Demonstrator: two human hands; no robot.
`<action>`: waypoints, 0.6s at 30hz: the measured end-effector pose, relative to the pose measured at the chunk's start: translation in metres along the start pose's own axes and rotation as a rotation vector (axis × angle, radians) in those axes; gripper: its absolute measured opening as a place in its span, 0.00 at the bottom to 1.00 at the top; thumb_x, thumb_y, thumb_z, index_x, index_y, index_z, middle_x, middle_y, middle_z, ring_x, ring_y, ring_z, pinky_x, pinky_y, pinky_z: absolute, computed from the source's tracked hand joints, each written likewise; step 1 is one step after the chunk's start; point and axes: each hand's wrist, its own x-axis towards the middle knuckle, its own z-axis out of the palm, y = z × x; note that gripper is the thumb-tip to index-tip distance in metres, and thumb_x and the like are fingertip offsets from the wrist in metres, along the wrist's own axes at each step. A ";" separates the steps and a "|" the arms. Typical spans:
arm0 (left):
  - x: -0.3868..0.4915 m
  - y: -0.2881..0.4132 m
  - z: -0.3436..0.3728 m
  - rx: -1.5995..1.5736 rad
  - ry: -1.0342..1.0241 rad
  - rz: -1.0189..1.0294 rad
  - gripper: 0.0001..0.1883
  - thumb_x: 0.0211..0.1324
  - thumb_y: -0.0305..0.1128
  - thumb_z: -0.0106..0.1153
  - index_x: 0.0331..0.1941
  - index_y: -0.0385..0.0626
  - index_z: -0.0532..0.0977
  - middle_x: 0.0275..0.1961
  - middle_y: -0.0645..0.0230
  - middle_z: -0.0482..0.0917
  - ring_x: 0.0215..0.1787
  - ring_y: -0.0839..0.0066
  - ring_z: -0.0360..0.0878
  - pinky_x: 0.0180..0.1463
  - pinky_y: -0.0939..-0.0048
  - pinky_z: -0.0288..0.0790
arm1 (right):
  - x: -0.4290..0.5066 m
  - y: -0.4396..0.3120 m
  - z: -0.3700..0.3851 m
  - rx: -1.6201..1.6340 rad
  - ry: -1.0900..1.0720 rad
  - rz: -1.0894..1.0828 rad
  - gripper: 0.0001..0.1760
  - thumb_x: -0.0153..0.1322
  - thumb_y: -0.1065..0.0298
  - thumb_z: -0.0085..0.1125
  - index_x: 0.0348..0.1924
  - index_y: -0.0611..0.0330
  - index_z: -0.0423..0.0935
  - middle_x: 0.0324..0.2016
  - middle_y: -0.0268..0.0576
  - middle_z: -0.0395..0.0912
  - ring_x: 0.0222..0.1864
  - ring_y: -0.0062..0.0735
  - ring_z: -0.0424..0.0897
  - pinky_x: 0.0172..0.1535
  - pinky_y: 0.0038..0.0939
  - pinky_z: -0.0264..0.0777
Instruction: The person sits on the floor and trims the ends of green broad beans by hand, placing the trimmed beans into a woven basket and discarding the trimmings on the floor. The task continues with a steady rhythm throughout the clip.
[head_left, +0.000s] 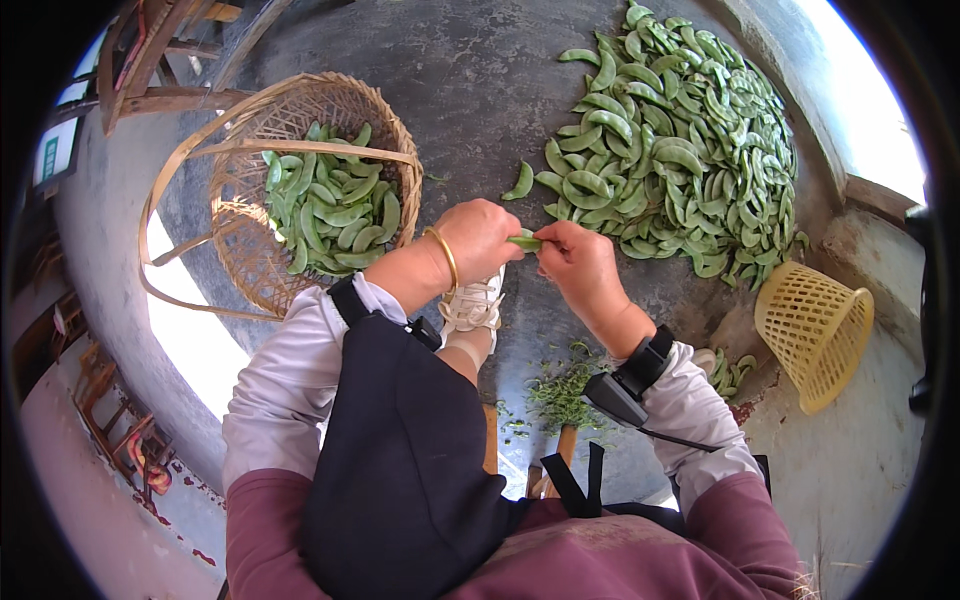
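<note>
My left hand (480, 238), with a gold bangle at the wrist, and my right hand (574, 255) both grip one green flat bean pod (525, 243), a hand at each end. The pod is partly hidden by my fingers. To the left stands a woven bamboo basket (409, 142) with a tall handle, holding many green bean pods (341, 202). At the upper right a large heap of the same pods (675, 150) lies on the dark floor. A single pod (519, 181) lies apart, just above my hands.
A yellow perforated plastic basket (814, 337) lies tipped at the right, with several pods (731, 373) near it. Thin green trimmings (566, 394) are piled below my right hand. My white shoe (474, 304) is under my left hand. Wooden furniture (172, 97) stands at the upper left.
</note>
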 end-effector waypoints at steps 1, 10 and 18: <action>0.000 0.002 0.001 0.034 0.021 0.014 0.09 0.50 0.35 0.56 0.26 0.40 0.77 0.26 0.53 0.77 0.30 0.54 0.77 0.36 0.58 0.70 | 0.001 0.000 0.001 0.072 0.000 0.116 0.09 0.69 0.75 0.50 0.37 0.71 0.76 0.22 0.39 0.78 0.23 0.21 0.78 0.25 0.20 0.72; 0.008 0.007 0.006 -0.149 0.097 -0.028 0.09 0.52 0.34 0.59 0.33 0.41 0.78 0.32 0.58 0.81 0.33 0.64 0.80 0.39 0.66 0.73 | 0.004 0.011 -0.006 0.848 -0.089 0.531 0.07 0.68 0.74 0.47 0.34 0.68 0.74 0.23 0.37 0.75 0.20 0.24 0.76 0.25 0.26 0.75; 0.012 0.000 -0.004 -1.246 0.026 -0.290 0.12 0.60 0.32 0.56 0.45 0.39 0.78 0.35 0.67 0.82 0.30 0.85 0.78 0.34 0.84 0.72 | -0.044 0.065 0.011 -0.226 -0.916 0.469 0.13 0.66 0.68 0.53 0.41 0.64 0.76 0.30 0.45 0.81 0.28 0.34 0.81 0.34 0.34 0.76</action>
